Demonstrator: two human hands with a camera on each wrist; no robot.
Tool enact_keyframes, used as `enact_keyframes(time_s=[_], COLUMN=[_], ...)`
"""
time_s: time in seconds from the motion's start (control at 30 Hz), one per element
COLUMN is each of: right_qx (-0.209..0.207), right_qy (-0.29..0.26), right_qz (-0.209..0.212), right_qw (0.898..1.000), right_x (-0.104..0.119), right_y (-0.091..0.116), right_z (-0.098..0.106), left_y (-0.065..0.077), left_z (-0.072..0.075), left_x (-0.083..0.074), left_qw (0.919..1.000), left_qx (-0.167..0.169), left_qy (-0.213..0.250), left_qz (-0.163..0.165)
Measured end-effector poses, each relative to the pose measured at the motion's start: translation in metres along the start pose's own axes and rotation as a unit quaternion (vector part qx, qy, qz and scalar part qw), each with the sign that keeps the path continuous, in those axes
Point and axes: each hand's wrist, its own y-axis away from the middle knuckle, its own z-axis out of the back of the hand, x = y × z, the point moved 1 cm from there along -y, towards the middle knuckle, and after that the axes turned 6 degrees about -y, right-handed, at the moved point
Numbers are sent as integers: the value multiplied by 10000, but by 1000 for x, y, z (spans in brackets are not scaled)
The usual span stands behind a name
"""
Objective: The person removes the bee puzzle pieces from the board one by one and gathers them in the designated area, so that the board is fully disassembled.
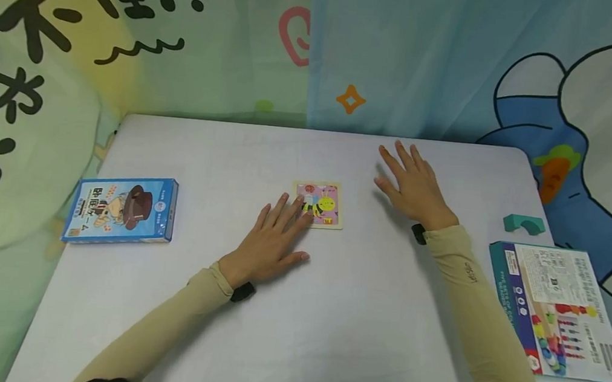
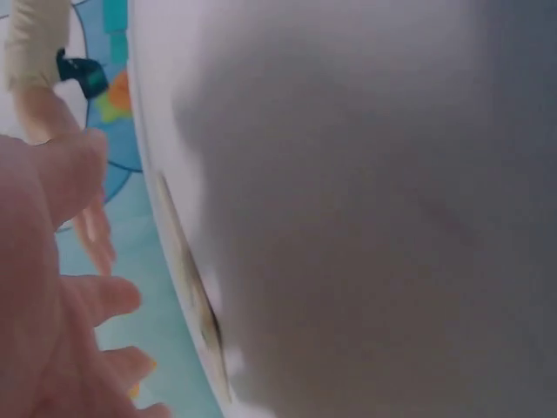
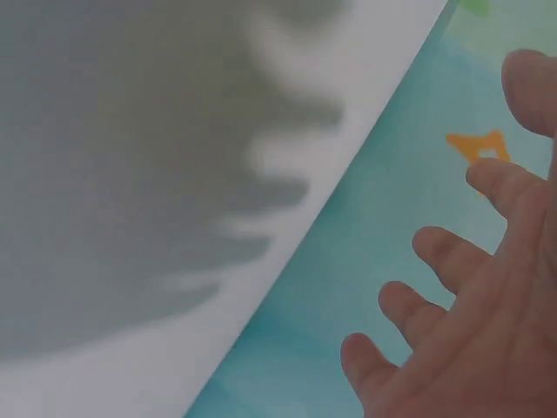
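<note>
A small square picture board (image 1: pixel 328 208) with a pale yellow border and a yellow cartoon bee on pink lies flat on the white table (image 1: pixel 371 318). My left hand (image 1: pixel 268 245) is held over its left edge with fingers spread, hiding part of it in the head view. In the left wrist view the thin board (image 2: pixel 193 292) appears almost edge-on, with space between it and the fingers. To the right, my right hand (image 1: pixel 414 185) hovers over the back of the table with fingers apart, holding nothing; its shadow falls on the table in the right wrist view.
At the left lies a blue box (image 1: pixel 121 210) with a cartoon figure and brown hat. A white and purple box (image 1: pixel 560 313) lies at the right edge, with a green arch block (image 1: pixel 524 224) behind it. A printed curtain (image 1: pixel 405 60) hangs behind the table.
</note>
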Motion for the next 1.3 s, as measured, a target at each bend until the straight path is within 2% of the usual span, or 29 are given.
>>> enact_keyframes(time_s=[0.17,0.47,0.77,1.0,1.3], right_qx=[78,562,803,1014,1142], right_qy=[-169,-575,-1278,-1514,-1676], right_qz=[258,489,817,1000,1018], right_qw=[9995,9956,9852,9782,9739], right_x=[13,38,55,71,87], right_y=[-16,-41,-57,-65,-70], right_z=[-13,-26,-34,-39,-44], left_y=[-12,-29,-37,-39,-39], left_z=[-1,-3,-11,-11,-14], left_x=[-11,-21,-28,-31,-34], left_qw=[9989,9977,9964,9959,9948], left_qx=[422,635,706,689,641], left_qy=[205,252,348,368,570], left_qz=[-12,53,326,459,556])
